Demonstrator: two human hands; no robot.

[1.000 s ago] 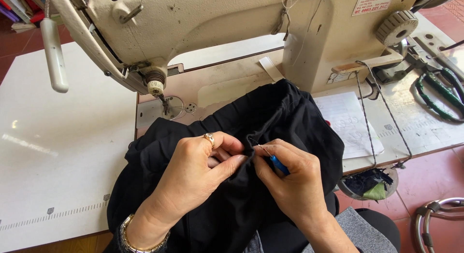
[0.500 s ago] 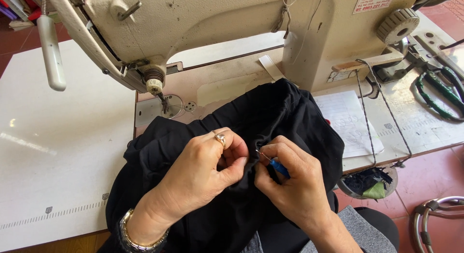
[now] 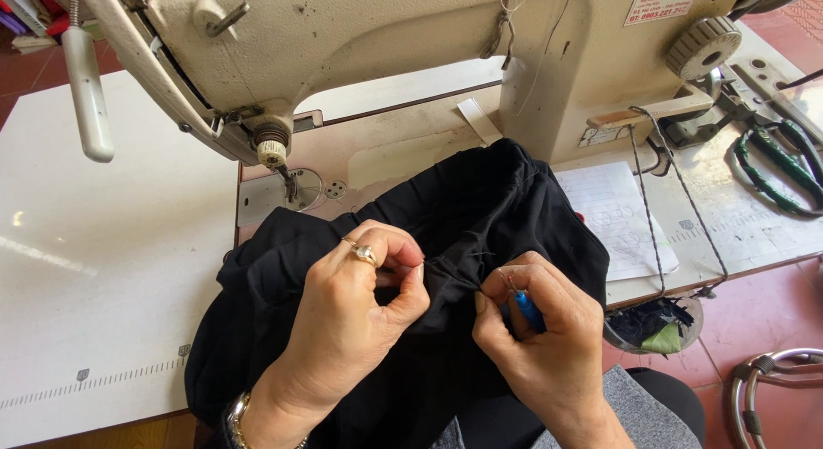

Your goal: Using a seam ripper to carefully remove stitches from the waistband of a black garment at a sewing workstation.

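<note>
My left hand (image 3: 356,316) pinches a fold of the black garment (image 3: 480,217), thumb and fingers closed on the cloth, ring on one finger; my right hand (image 3: 540,337) sits just beside it, fingers closed around a small blue-handled tool (image 3: 526,309) whose tip meets the seam; the garment lies bunched on the tabletop (image 3: 103,269) and spills toward my lap; behind it the cream sewing machine (image 3: 411,37), needle area to the left of the cloth; a white paper sheet (image 3: 621,217) lies right of the garment; green-handled scissors (image 3: 776,170) lie at far right.
</note>
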